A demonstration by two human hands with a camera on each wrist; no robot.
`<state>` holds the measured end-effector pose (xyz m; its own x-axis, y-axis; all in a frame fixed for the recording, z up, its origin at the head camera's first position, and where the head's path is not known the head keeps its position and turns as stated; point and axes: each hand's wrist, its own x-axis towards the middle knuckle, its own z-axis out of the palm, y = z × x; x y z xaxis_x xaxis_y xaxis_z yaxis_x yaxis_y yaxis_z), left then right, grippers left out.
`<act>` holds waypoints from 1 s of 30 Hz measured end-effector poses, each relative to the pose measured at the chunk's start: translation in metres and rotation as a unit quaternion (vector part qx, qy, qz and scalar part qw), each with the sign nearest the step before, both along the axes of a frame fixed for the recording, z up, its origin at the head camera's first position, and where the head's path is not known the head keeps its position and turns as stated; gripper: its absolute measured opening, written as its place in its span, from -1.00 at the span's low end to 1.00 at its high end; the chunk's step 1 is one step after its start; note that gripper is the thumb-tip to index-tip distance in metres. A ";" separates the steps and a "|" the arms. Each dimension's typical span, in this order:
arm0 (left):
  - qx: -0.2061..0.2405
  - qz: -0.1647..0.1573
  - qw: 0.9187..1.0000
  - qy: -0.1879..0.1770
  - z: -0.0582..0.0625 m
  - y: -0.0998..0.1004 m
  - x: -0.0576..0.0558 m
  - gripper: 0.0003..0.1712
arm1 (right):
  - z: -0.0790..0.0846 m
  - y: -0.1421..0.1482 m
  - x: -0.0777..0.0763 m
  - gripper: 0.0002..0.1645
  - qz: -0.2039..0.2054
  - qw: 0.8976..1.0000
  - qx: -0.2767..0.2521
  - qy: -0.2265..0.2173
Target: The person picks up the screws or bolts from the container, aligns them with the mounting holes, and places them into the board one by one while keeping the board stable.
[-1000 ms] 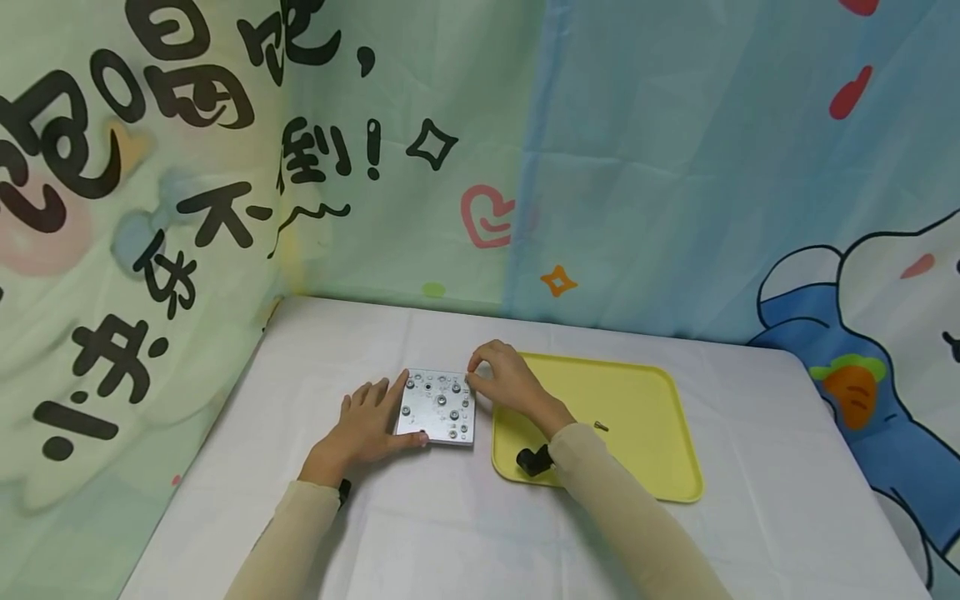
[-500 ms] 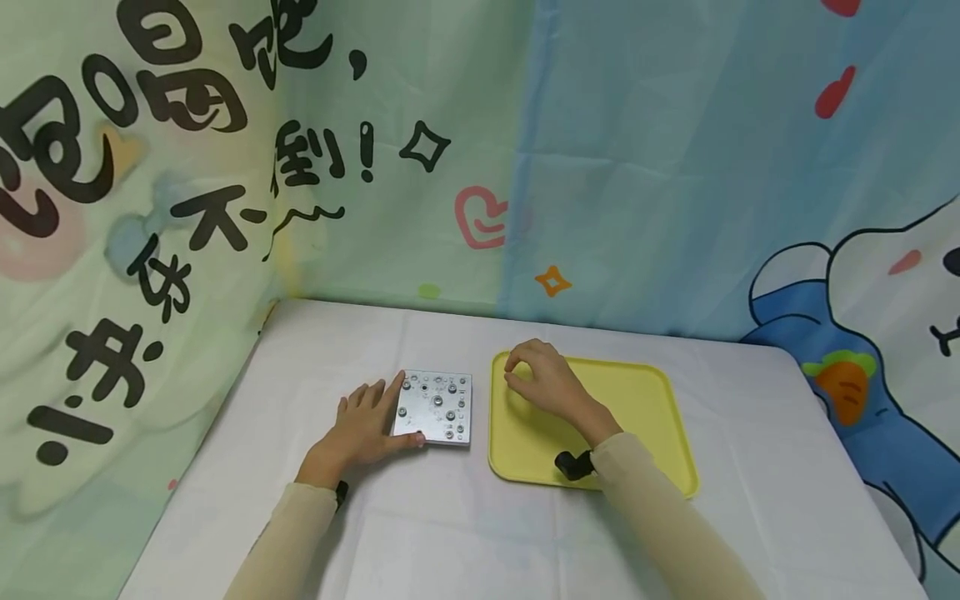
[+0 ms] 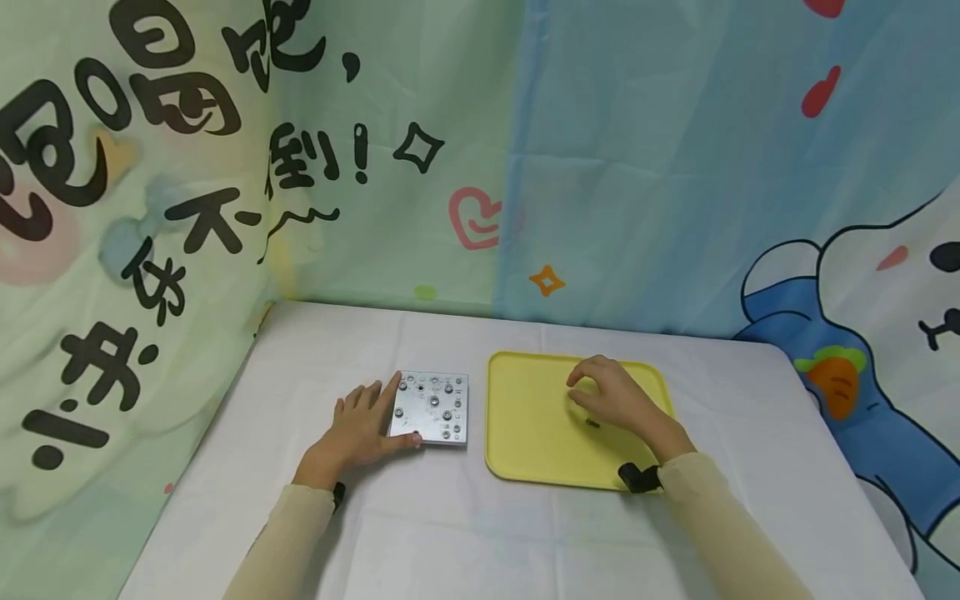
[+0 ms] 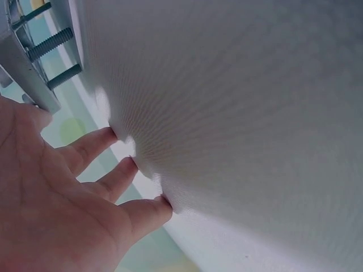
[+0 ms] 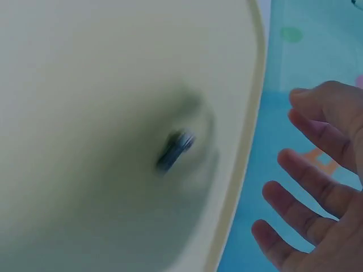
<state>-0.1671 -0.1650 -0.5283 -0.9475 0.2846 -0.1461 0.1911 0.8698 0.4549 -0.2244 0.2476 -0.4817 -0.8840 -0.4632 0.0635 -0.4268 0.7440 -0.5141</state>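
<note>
On the white tabletop lies a square silver metal plate [image 3: 430, 407] studded with several bolts. My left hand [image 3: 352, 433] rests at its left side, forefinger and thumb spread along the edge, straight. In the left wrist view, the other fingertips [image 4: 164, 204] press on the cloth, and threaded bolt shafts [image 4: 51, 44] show under the plate. My right hand [image 3: 618, 402] hovers over the yellow tray [image 3: 528, 425], thumb and forefinger bent towards each other with nothing visible between them. Just below it on the tray lies one small bolt [image 3: 592, 423], blurred in the right wrist view.
White cloth [image 3: 450, 533] covers the table. A printed curtain [image 3: 645, 183] hangs along the back and left sides. The tray's raised rim [image 3: 495, 475] stands a short way right of the plate.
My right hand has gone from the plate's right edge across to the right, over the tray and its bolt. My left hand stays at the plate. The head view has shifted slightly.
</note>
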 end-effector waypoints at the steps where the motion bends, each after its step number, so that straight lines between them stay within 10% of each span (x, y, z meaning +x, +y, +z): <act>1: 0.000 0.000 1.000 0.001 0.000 0.000 0.000 0.28 | 0.000 0.004 0.001 -0.92 0.001 1.000 0.008 -0.002; 19: -0.004 -0.001 1.000 -0.002 0.002 0.000 0.000 0.28 | -0.014 0.026 0.018 -0.95 0.003 0.996 0.087 -0.025; 30: -0.007 0.003 1.000 -0.013 0.001 0.000 0.000 0.29 | -0.014 0.016 0.024 -0.85 0.011 0.988 0.146 0.040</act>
<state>-0.1676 -0.1655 -0.5271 -0.9447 0.2771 -0.1753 0.1742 0.8770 0.4477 -0.2001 0.2632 -0.4957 -0.8713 -0.4907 -0.0062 -0.4746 0.8458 -0.2436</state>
